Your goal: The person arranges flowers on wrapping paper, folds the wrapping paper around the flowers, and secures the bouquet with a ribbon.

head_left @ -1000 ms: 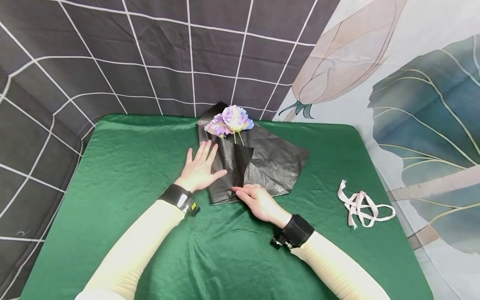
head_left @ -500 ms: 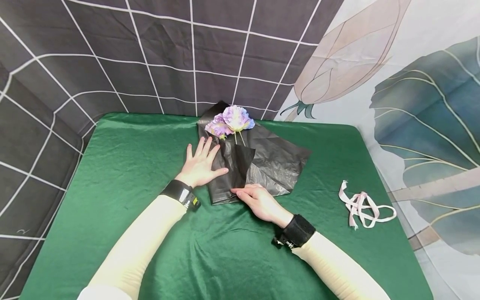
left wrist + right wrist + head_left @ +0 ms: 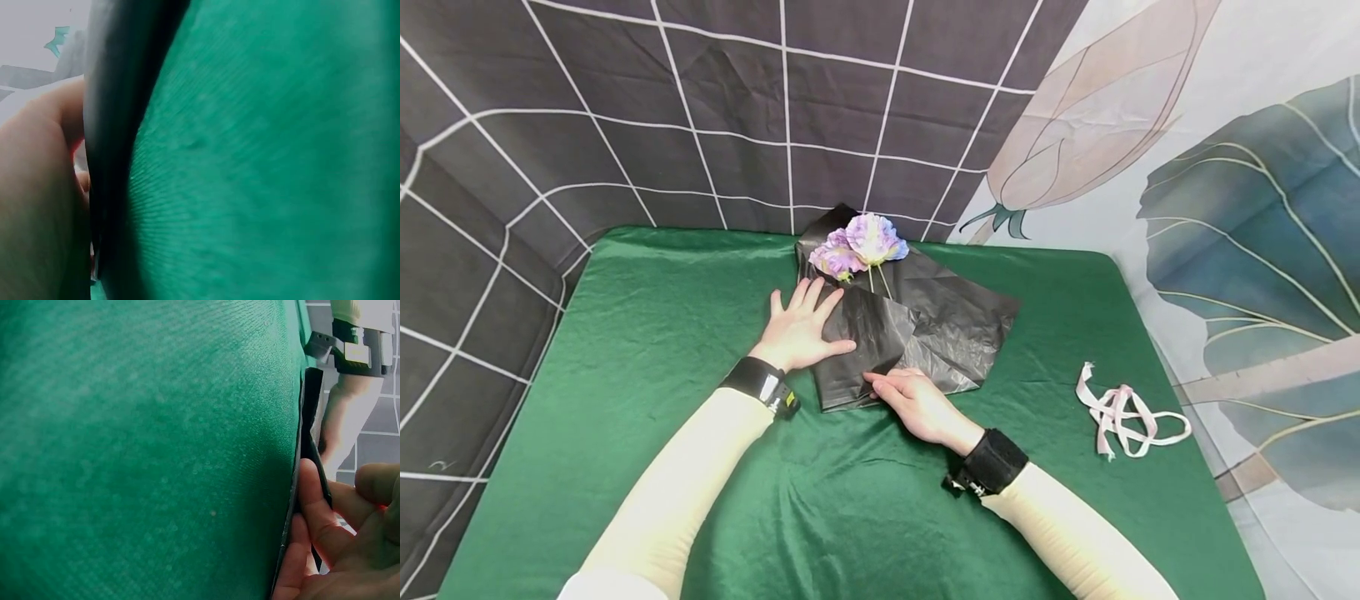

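A green satin cloth (image 3: 625, 333) covers the table, with a dark grid-patterned backdrop (image 3: 625, 100) behind it from nine to twelve o'clock and a pale hanging printed with a bud and leaves (image 3: 1187, 167) from one to three o'clock.

The left hand (image 3: 797, 329) lies flat with straight, spread fingers, pressing down the left part of a sheet of black wrapping paper (image 3: 955, 325) near the middle of the cloth; it grips nothing. In the left wrist view the palm rests against the dark paper edge (image 3: 112, 125) over the green cloth. The right hand (image 3: 917, 404), at about five o'clock from the left, has its fingers bent onto the near edge of the folded flap, and in the right wrist view the fingertips (image 3: 312, 512) pinch the thin black edge (image 3: 309, 425) where it meets the cloth.

At twelve o'clock from the hands, two purple artificial flowers (image 3: 859, 243) lie on the far corner of the paper, their thin stems running under the fold. Well apart at three o'clock, a loose pale pink ribbon (image 3: 1123, 412) lies on the cloth. Cream sleeves and black wristbands cover both forearms.
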Tool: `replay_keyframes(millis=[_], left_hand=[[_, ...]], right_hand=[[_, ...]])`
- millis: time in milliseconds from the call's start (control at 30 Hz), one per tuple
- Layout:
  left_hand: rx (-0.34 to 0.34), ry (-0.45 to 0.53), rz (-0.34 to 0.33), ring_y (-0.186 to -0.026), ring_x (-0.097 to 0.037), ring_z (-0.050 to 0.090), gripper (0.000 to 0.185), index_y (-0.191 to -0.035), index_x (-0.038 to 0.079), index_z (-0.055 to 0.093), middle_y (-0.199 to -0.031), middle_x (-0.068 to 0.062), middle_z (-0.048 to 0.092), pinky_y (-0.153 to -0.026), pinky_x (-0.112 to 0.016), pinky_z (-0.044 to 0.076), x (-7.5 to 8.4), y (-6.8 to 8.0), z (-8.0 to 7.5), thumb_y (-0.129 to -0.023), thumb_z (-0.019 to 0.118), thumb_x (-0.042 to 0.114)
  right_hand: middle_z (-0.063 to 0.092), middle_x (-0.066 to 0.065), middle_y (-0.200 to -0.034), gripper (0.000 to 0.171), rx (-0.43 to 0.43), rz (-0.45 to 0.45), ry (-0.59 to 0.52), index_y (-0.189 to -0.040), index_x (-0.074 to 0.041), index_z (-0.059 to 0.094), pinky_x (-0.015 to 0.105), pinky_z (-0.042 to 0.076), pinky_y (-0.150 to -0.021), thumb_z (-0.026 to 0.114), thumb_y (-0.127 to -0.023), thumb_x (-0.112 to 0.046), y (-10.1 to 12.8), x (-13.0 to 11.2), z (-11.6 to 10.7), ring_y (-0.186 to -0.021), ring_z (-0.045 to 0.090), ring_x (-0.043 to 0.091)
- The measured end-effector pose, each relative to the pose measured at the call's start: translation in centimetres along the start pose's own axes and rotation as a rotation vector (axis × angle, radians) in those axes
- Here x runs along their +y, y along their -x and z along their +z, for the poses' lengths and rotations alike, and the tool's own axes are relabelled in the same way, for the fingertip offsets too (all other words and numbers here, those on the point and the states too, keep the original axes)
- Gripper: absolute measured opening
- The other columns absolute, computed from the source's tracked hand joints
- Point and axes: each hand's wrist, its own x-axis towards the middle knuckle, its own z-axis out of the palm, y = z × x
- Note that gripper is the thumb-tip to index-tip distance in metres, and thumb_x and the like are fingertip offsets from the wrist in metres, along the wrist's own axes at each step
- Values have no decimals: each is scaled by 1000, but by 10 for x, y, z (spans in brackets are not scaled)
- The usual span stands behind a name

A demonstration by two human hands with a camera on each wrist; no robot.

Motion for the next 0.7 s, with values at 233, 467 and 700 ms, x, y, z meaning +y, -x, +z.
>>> replay_keyframes(millis=[233, 467, 700], left_hand=[[-4, -3, 8, -146, -33, -3, 100, -152, 28, 19, -159, -14, 7, -106, -68, -3, 0, -6, -3, -73, 45, 83], [-20, 17, 23, -145, -32, -10, 99, -153, 30, 14, -159, -12, -6, -105, -68, -9, -2, -4, -3, -75, 42, 83], [-15, 22, 12, -146, -32, -5, 99, -153, 31, 17, -160, -10, -2, -103, -72, -4, -1, -2, -5, -73, 46, 83]], right_hand=[[64, -9, -93, 35, -4, -10, -1, -130, -16, 60, 34, 37, -97, 40, -103, -26, 0, 0, 0, -97, 56, 7], [63, -9, -89, 34, 6, -3, -2, -125, -14, 64, 35, 35, -99, 40, -103, -25, -2, -2, 0, -98, 57, 8], [54, -13, -80, 34, 10, 6, 11, -129, -14, 61, 34, 35, -95, 43, -102, -24, -2, -4, 1, -86, 54, 7]])
